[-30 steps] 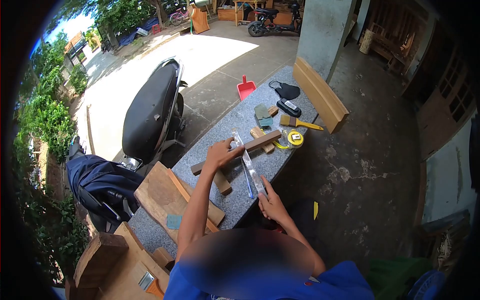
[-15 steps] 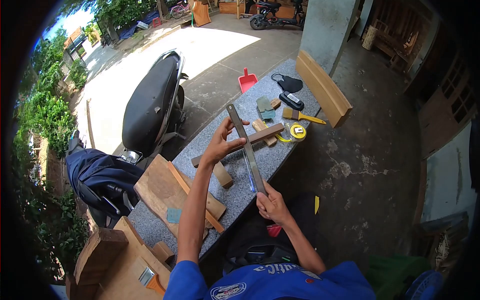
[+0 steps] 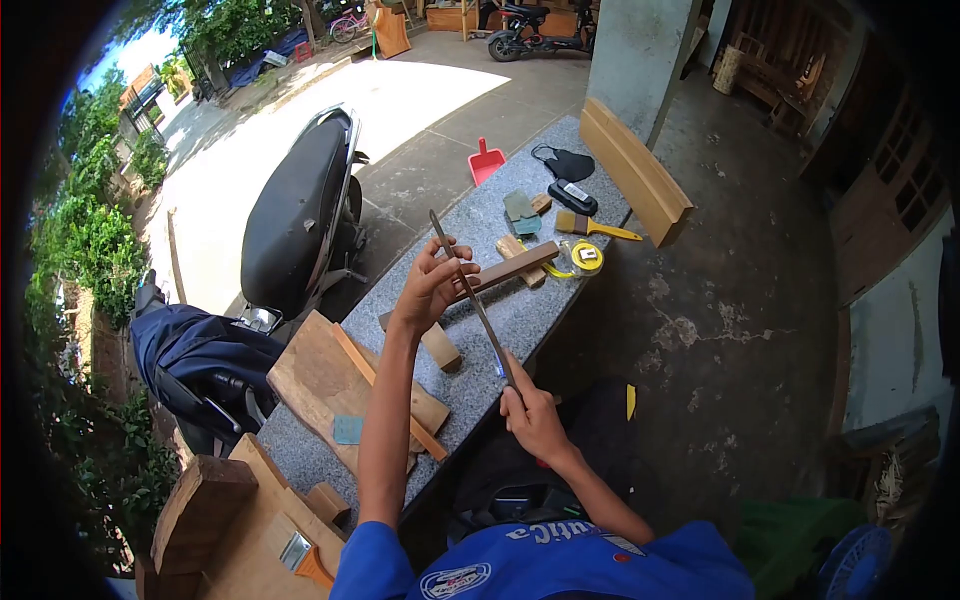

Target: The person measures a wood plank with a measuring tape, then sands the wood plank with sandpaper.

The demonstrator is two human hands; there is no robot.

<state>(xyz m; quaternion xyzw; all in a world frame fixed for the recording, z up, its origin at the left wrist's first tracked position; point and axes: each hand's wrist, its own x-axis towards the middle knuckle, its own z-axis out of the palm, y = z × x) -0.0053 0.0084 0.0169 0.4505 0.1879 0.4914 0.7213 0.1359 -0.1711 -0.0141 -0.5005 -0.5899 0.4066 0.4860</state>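
Observation:
A long, thin steel ruler (image 3: 474, 300) is tilted nearly edge-on above the granite bench top (image 3: 480, 375). My left hand (image 3: 430, 288) pinches it in its upper half, fingers curled. Around its lower end, my right hand (image 3: 532, 412) is closed, thumb along the metal. Behind the ruler a dark brown wooden bar (image 3: 518, 268) lies across two small pieces, a light wood block (image 3: 440, 350) and a wood offcut (image 3: 512, 250). A blue pen (image 3: 501, 367) is partly hidden by the ruler and right hand.
At the bench's far end are a tape measure (image 3: 587, 256), a yellow-handled brush (image 3: 598, 229), sandpaper (image 3: 521, 212), a black case (image 3: 573, 197) and a black mask (image 3: 565, 162). A wooden board (image 3: 310, 375) lies nearer left. A parked motorbike (image 3: 298, 215) stands beyond the bench.
The ruler has turned from showing its flat face to nearly edge-on. Both hands have shifted slightly left with it, still gripping it.

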